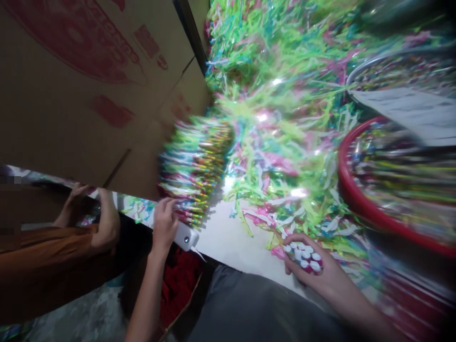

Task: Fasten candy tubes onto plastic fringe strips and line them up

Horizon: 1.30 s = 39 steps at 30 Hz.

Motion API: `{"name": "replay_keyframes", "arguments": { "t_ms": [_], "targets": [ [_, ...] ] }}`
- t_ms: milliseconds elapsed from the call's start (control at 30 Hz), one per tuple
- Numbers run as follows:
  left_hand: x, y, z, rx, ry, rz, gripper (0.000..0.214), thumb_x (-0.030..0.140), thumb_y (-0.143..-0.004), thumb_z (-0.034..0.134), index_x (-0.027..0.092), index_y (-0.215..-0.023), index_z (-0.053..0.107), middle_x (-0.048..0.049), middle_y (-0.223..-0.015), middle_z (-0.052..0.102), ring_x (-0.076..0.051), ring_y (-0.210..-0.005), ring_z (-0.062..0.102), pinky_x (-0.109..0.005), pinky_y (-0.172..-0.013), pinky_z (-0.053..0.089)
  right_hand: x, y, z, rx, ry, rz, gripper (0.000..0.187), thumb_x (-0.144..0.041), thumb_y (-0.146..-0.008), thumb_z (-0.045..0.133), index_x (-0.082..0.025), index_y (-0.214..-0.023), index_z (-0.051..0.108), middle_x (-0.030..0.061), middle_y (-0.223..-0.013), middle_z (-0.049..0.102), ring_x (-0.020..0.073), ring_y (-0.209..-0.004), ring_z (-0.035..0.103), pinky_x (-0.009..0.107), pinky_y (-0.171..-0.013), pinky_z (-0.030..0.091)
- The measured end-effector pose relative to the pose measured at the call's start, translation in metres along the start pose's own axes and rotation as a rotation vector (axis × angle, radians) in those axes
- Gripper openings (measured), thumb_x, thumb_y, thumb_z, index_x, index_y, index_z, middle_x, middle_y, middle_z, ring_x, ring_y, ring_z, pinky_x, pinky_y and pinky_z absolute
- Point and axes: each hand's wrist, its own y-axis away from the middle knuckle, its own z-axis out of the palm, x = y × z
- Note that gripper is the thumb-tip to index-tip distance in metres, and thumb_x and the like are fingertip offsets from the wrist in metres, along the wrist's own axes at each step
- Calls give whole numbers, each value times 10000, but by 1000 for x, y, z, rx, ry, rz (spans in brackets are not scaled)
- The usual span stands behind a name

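- Right hand (306,261) clamped shut around a fistful of red-and-white pieces (304,255), held just above the white table (235,247);
- left hand (164,225) closed on a blurred bundle of striped sticks (195,171), a white plastic handle (185,236) just beside its palm;
- red basin (347,194) holding glossy multicoloured strands;
- shredded foil (281,156) heaped between bundle and basin;
- co-worker's hands (83,204), orange sleeve (42,251), beyond the printed cardboard carton (89,95)
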Motion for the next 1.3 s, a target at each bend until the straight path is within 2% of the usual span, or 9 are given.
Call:
{"name": "replay_keyframes", "arguments": {
  "t_ms": [100, 267, 400, 533, 667, 867, 1000, 1100, 1300],
  "targets": [
    [30, -3, 0, 0, 54, 18, 399, 50, -959, 395, 162, -1283, 598, -161, -1265, 572, -317, -1271, 533, -518, -1113, 449, -2, 0, 1, -4, -48, -3, 480, -562, -834, 772, -228, -1115, 574, 4, -745, 702, 148, -592, 582, 272, -579, 508],
    [117, 0, 31, -350, 205, 276, 315, 168, -1031, 468, 234, -1315, 589, -74, -1189, 679, -219, -1097, 665, -341, -962, 546, -7, 2, 4, 95, -65, -7, 611, -590, -766, 815, -174, -1168, 621, 50, -841, 748, 154, -563, 609, 311, -588, 555],
    [168, 10, 63, -472, 195, 281, 375, 368, -1061, 524, 181, -1386, 537, -123, -1148, 694, -281, -1028, 693, -401, -867, 565, -12, 7, 9, 149, -98, -40, 633, -550, -784, 822, -142, -1216, 604, 49, -815, 760, 159, -589, 652, 291, -623, 582],
    [180, 11, 70, -509, 224, 242, 260, 345, -1100, 412, 172, -1215, 568, -100, -1027, 683, -250, -930, 694, -362, -787, 563, -21, 11, 10, 160, -157, -69, 513, -523, -805, 818, -170, -1125, 629, 53, -823, 771, 190, -714, 744, 266, -675, 614],
    [176, 9, 66, -566, 318, 377, 226, 164, -1066, 412, 206, -1236, 556, -76, -1087, 649, -199, -1011, 673, -314, -870, 565, -28, 13, 5, 128, -159, -107, 464, -499, -776, 848, -182, -1045, 641, 46, -822, 755, 211, -782, 762, 273, -719, 626],
    [175, 6, 75, -527, 372, 557, 230, 147, -966, 633, 191, -1190, 606, -145, -1206, 629, -318, -1130, 635, -523, -966, 551, -31, 14, -1, 195, -128, -128, 385, -441, -804, 829, -188, -1042, 662, 51, -932, 767, 209, -846, 758, 269, -757, 621],
    [187, -2, 53, -447, 580, 631, 158, 169, -1034, 559, 192, -1190, 556, -138, -1279, 657, -253, -1249, 631, -447, -1047, 539, -37, 20, -3, 263, -69, -205, 317, -388, -839, 789, -184, -1042, 656, 54, -942, 762, 210, -859, 757, 275, -773, 629],
    [205, -8, 23, -381, 738, 639, 202, 157, -1057, 524, 193, -1255, 502, -94, -1179, 704, -164, -1132, 682, -315, -963, 566, -43, 26, -3, 290, -42, -239, 218, -344, -877, 746, -202, -1013, 650, 32, -878, 741, 188, -793, 735, 246, -704, 610],
    [240, -24, -20, -150, 706, 717, 253, 77, -983, 602, 138, -1226, 570, -91, -1009, 715, -192, -938, 643, -333, -816, 503, -54, 38, -4, 354, 51, -324, 115, -293, -907, 696, -219, -987, 658, 23, -890, 717, 166, -807, 706, 210, -693, 572]
  ]
}}
